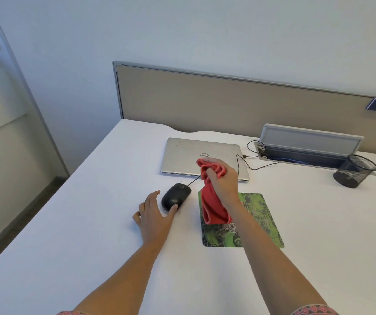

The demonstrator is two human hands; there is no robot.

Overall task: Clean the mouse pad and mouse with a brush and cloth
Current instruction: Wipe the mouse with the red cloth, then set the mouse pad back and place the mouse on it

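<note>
Mouse (176, 197) sits on the worktop (91, 223) just left of the mouse pad (259, 221), left hand (154, 215) open, one fingertip touching its near edge. Right hand (222, 181) fingers closed around the bunched red cloth (212, 205), hanging over the pad. Probably best to pin the mouse with the left hand, then wipe with a flat fold, clear of the cable (194, 180).

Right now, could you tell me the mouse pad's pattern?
Green swirls on dark grey mouse pad, head view.

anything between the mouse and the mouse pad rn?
Head view: only bare white desk between the black mouse and the green mouse pad. The red cloth hangs over the pad's left part.
</note>
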